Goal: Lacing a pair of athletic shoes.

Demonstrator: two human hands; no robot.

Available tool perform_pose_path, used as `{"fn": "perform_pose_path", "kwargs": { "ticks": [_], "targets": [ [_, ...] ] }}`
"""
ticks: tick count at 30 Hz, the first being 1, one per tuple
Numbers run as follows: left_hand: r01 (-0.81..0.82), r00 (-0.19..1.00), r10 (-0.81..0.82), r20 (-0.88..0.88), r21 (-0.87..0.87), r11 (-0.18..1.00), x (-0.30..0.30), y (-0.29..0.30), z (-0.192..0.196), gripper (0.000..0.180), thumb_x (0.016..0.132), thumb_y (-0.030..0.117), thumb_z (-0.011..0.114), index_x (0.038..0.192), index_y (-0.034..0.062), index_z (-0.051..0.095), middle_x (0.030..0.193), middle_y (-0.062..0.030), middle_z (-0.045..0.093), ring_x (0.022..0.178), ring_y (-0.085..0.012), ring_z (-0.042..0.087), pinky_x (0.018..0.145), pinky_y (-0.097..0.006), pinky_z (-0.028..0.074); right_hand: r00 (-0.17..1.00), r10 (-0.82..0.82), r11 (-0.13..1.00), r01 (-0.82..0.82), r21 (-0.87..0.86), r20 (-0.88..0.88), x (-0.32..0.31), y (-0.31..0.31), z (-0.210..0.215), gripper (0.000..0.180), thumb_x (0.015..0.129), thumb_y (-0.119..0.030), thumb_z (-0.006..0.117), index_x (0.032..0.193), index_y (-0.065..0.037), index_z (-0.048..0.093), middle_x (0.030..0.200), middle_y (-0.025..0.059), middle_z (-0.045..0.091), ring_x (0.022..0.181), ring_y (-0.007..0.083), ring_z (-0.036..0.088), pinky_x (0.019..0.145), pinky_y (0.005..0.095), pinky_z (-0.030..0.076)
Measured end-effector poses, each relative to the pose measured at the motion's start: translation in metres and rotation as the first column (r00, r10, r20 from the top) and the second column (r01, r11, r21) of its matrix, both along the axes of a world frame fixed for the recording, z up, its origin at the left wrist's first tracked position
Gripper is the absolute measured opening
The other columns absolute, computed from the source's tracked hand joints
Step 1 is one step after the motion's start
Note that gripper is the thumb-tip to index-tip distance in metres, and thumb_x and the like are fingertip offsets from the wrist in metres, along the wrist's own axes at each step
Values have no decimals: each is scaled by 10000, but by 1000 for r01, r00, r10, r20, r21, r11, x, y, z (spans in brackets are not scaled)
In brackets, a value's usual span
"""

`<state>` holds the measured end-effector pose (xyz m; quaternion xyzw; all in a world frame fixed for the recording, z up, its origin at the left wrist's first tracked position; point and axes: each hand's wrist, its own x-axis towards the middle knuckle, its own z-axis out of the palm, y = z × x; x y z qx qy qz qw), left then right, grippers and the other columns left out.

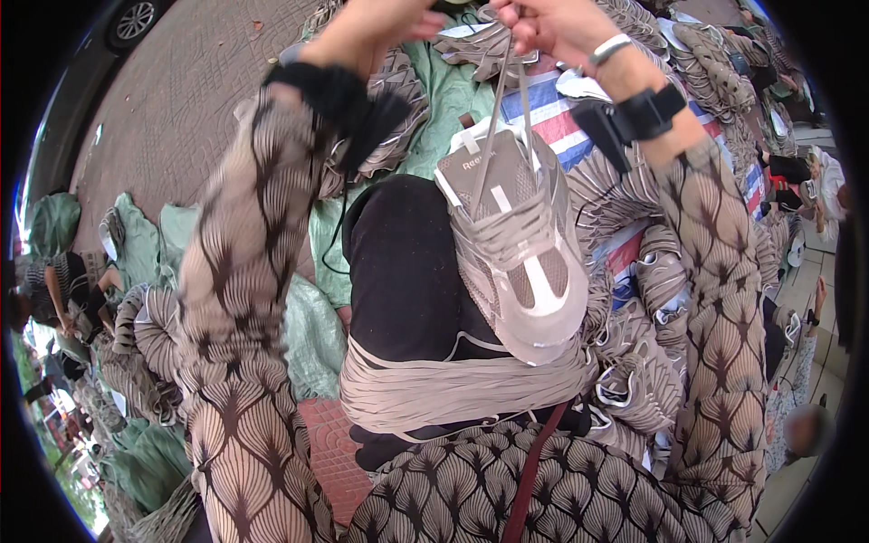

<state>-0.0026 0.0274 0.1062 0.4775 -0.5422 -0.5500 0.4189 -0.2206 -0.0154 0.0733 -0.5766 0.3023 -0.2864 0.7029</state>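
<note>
A beige-grey sneaker [534, 308] rests on my lap, its toe toward me and its tongue facing up. Laces run across its upper, and two long shoelace ends [497, 113] stretch taut up from it. My right hand [552, 32] pinches those ends between its fingers near the top edge. Close by on the left is my left hand [385, 32], partly cut off by the frame and blurred, so its grip is unclear. Across my thighs lies a thick bundle of loose beige laces [453, 394], just below the shoe's toe.
Rows of similar beige shoe uppers [643, 362] are heaped at the right and ahead, on a striped sheet [561, 122]. Green sacks [312, 339] lie at the left on brick paving [217, 81]. Other people [72, 290] sit at both sides. A car wheel [135, 24] shows upper left.
</note>
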Motion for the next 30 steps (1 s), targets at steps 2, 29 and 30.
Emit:
{"fn": "perform_pose_path", "kwargs": {
  "ticks": [2,29,30],
  "targets": [
    [-3,978,61,201,-274,962,9,37,-32,262,931,266,541,998,13,555,823,-45,593,646,-132,552,572,-259,458,976,-202,977,208,56,-84,1,6,4,333,984,-272,449,929,23,592,774,125,654,575,196,644,516,320,549],
    [429,634,-71,770,-274,861,40,178,-50,202,665,173,738,801,109,603,1138,-97,456,1159,-314,395,979,-482,265,996,-84,908,66,413,26,0,49,28,289,1006,-254,420,1023,0,555,900,124,664,411,31,329,353,181,280],
    [434,640,-77,765,-277,857,37,174,-56,202,665,173,738,801,109,603,1138,-97,456,1159,-314,395,979,-482,265,994,-101,909,76,411,40,-8,42,20,291,1007,-251,410,1058,5,537,976,151,654,421,23,327,349,174,270]
  ]
}}
